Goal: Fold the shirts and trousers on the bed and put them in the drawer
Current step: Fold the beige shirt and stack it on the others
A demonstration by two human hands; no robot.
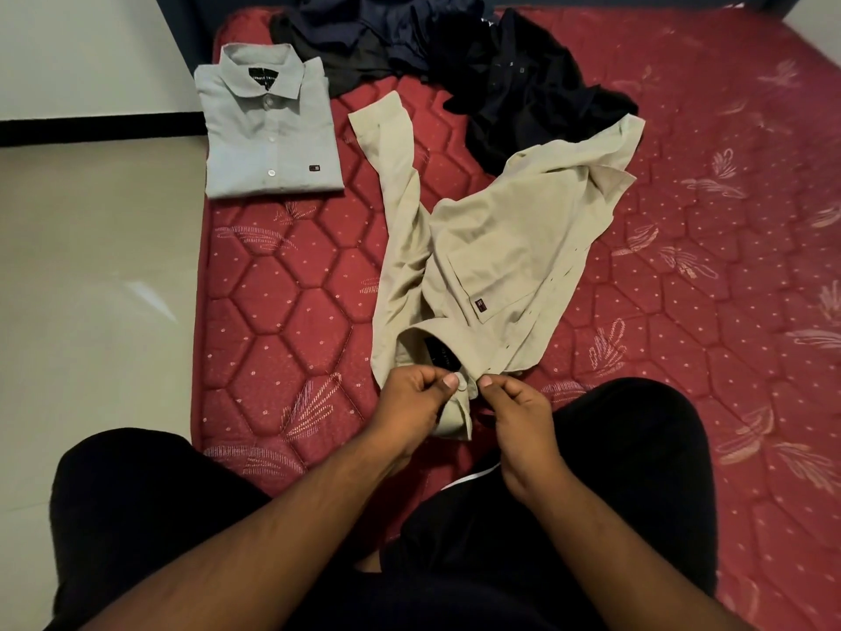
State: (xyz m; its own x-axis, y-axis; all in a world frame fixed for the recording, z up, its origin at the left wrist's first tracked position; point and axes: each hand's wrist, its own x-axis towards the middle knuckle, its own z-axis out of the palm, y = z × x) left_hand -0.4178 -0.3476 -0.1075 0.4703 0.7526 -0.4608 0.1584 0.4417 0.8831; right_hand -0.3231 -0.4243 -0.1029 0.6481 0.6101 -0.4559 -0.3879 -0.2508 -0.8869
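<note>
**Head view: both hands pinching the collar of the beige shirt**

Your left hand [416, 396] and right hand [516, 405] sit close together at the near edge of the bed [282, 311]. On each, thumb and curled fingers pinch the collar end of the beige shirt [505, 248]. Both forearms reach forward from your lap, wrists bent slightly inward toward each other.

The shirt is likely light, thin and limp, so it will sag and crease wherever you leave it unsupported. The collar and button strip look like its firmest parts, which makes them the sensible places to grip. It lies crumpled and front-up, with one sleeve [391, 175] trailing away to the left.

Beyond it, at the far left corner, a grey shirt [268, 134] lies folded flat. A heap of dark clothes [455, 52] waits at the far edge, touching the beige shirt's far end. No drawer is in sight.
</note>
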